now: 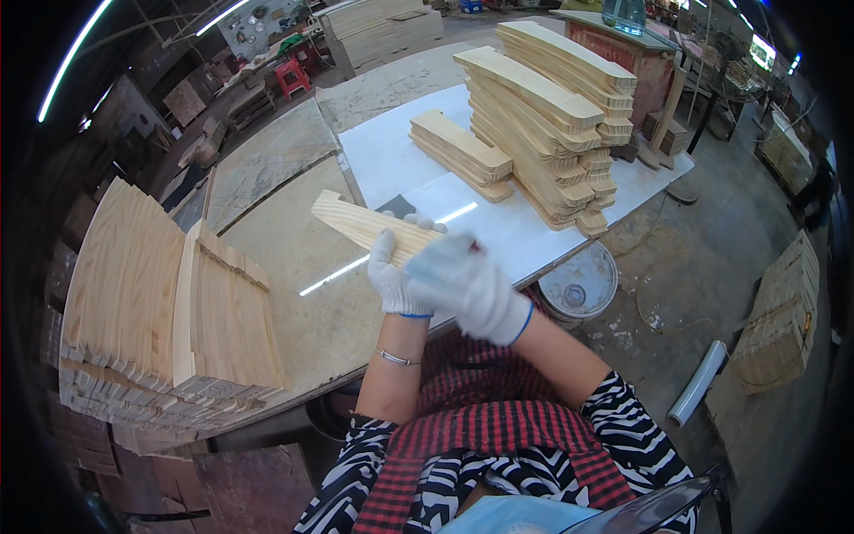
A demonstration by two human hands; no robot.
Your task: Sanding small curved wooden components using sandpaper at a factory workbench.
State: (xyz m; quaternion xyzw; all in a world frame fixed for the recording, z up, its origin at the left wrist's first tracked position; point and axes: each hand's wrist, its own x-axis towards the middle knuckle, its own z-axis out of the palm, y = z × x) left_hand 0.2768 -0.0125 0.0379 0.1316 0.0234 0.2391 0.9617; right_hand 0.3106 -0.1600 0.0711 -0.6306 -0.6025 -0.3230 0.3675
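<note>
A pale, curved wooden slat (360, 221) is held over the near edge of the table, its narrower end pointing away to the left. My left hand (389, 278), in a white knit glove, is closed around the slat, the thumb on top and fingertips showing past its far edge. Over the slat's near end lies my gloved right hand (480, 294); motion smears its fingers, so whether it grips anything is unclear. Just beyond the slat, a dark grey flat patch (392, 206) lies on the white sheet (369, 147), partly covered by my left hand.
Tall stacks of similar slats (534, 116) rise at the table's far right, with a shorter stack (458, 147) beside them. Another big stack (124, 285) stands at the left. A white bucket (578, 285) sits on the floor by the table's right edge, and bundled wood (778, 320) farther right.
</note>
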